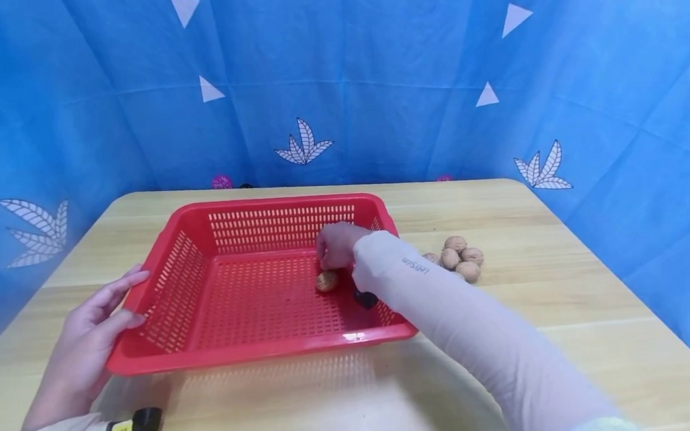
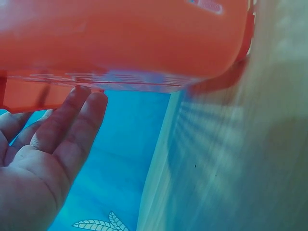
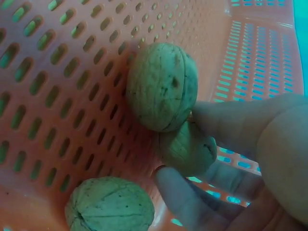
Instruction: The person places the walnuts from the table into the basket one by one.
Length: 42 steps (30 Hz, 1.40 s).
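Observation:
A red plastic basket [image 1: 258, 354] with slotted walls sits on the table. My left hand [image 1: 88, 337] grips its left rim, with the thumb and a finger over the edge; in the left wrist view, other fingers [image 2: 82, 120] lie against the outside. Reaching into the basket's right part, my right hand [image 1: 339, 243] pinches a walnut [image 3: 187, 151] between thumb and fingers. Against that one rests a second walnut [image 3: 161, 86], partly covering it. Another walnut [image 3: 109, 207] lies on the slotted floor nearby. The head view shows just one walnut [image 1: 326, 281] inside, below the right hand.
Several walnuts [image 1: 468, 255] lie in a pile on the wooden table [image 1: 540, 309], right of the basket and beyond my right forearm. A blue patterned curtain [image 1: 374, 108] hangs behind the table. Each wrist wears a black strap with a small device.

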Each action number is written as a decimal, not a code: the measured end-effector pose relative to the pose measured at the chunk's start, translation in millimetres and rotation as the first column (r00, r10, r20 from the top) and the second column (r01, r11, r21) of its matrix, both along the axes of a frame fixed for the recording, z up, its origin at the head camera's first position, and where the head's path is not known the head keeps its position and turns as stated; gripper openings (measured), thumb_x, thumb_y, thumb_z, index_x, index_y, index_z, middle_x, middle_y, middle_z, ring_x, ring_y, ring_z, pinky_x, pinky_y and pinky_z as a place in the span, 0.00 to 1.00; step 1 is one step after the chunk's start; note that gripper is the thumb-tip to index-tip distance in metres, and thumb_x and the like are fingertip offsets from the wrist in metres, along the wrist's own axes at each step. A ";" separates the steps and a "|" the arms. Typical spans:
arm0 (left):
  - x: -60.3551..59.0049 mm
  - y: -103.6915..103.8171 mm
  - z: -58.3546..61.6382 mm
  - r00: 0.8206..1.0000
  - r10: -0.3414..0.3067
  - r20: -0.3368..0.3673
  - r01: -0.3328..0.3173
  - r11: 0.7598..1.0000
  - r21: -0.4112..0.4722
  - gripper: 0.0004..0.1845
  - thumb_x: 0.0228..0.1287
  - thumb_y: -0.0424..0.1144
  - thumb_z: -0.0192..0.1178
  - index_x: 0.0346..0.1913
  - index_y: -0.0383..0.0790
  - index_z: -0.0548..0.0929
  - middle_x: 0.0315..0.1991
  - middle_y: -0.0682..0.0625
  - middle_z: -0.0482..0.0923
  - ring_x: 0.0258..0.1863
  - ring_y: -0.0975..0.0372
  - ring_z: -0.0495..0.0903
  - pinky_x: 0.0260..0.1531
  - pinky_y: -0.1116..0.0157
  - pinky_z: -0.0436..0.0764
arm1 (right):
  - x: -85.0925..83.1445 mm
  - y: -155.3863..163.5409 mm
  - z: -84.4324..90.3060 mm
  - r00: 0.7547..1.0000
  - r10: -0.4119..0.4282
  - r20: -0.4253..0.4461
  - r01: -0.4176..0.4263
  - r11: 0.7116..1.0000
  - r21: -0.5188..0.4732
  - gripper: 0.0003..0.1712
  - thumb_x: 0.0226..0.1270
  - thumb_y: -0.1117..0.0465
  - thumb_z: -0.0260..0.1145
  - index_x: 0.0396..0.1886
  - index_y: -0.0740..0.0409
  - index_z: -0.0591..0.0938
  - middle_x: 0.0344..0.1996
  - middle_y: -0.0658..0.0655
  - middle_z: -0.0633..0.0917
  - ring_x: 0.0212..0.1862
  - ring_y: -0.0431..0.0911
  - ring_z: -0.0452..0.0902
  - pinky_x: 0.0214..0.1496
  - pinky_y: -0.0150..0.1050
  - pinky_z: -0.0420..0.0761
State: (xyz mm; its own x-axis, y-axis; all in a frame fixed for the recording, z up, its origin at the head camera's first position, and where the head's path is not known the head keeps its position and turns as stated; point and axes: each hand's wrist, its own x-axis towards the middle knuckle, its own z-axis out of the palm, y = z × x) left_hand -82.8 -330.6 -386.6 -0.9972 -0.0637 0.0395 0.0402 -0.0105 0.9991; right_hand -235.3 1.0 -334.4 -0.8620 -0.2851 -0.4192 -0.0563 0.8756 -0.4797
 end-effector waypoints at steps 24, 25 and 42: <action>0.9 -10.0 -2.6 0.999 -0.034 -0.007 0.034 0.998 0.045 0.29 0.71 0.27 0.52 0.71 0.55 0.69 0.72 0.60 0.55 0.43 0.70 0.82 0.31 0.61 0.85 | -13.0 8.0 10.1 0.992 -0.080 -0.098 0.034 0.914 -0.404 0.11 0.63 0.53 0.70 0.42 0.49 0.81 0.44 0.51 0.80 0.51 0.48 0.73 0.50 0.46 0.81; 1.0 -9.4 -3.1 1.000 -0.030 -0.001 0.030 0.999 0.038 0.30 0.71 0.27 0.52 0.71 0.56 0.68 0.73 0.60 0.54 0.43 0.70 0.82 0.31 0.61 0.85 | -12.5 9.9 12.1 0.992 -0.087 -0.096 0.037 0.900 -0.435 0.11 0.64 0.52 0.69 0.43 0.49 0.82 0.45 0.52 0.80 0.52 0.49 0.74 0.51 0.47 0.80; 0.0 -6.4 -5.0 1.000 -0.010 -0.003 0.010 1.000 0.026 0.30 0.71 0.28 0.53 0.72 0.54 0.67 0.75 0.60 0.50 0.43 0.72 0.81 0.30 0.61 0.85 | 18.7 77.3 31.5 0.898 -0.435 -0.072 0.118 0.393 -0.912 0.12 0.71 0.62 0.61 0.50 0.64 0.76 0.42 0.58 0.77 0.48 0.56 0.79 0.50 0.43 0.82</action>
